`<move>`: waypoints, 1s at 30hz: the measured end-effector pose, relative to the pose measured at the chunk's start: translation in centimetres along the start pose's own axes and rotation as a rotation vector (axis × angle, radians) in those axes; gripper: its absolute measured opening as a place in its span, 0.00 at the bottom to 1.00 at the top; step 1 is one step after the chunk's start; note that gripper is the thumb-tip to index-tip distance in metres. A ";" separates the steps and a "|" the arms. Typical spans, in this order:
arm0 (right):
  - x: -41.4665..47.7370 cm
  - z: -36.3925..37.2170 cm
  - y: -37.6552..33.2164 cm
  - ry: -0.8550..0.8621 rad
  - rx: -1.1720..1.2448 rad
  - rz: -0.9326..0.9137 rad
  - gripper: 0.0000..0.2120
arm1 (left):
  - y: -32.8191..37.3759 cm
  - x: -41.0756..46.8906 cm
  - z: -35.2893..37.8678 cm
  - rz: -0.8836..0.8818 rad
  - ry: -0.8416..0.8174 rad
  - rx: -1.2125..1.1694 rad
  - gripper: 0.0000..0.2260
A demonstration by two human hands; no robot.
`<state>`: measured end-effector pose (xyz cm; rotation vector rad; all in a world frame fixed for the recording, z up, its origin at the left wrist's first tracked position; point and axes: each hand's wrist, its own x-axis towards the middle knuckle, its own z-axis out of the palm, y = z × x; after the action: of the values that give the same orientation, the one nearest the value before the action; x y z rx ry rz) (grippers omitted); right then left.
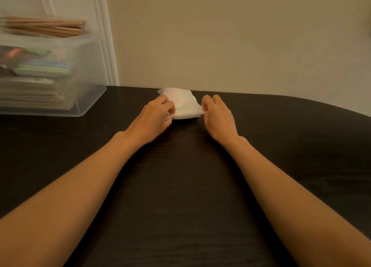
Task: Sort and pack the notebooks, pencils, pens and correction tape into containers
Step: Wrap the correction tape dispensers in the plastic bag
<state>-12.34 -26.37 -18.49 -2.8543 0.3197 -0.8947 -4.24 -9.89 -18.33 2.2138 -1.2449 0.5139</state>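
Left hand: pinches white packet, left edge.
Right hand: pinches its right edge.
Packet position: far edge of table; I can't resolve the contents, possibly correction tape.
Clear bin: cut off at left; pencils on top, notebooks inside.

Both bare forearms reach forward and draw closer together toward the grip. The left hand pinches the left edge of a white pouch, fingers curled and the back of the hand up. The right hand pinches the opposite edge, fingers likewise curled and knuckles up.
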 end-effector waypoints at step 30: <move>1.2 -0.3 2.7 0.068 0.996 0.937 0.12 | 3.5 3.9 1.2 -0.574 0.086 -0.199 0.20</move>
<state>-11.99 -29.25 -18.11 -1.4935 0.8247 -0.6443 -5.20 -14.68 -16.13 2.2120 -0.5429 0.2378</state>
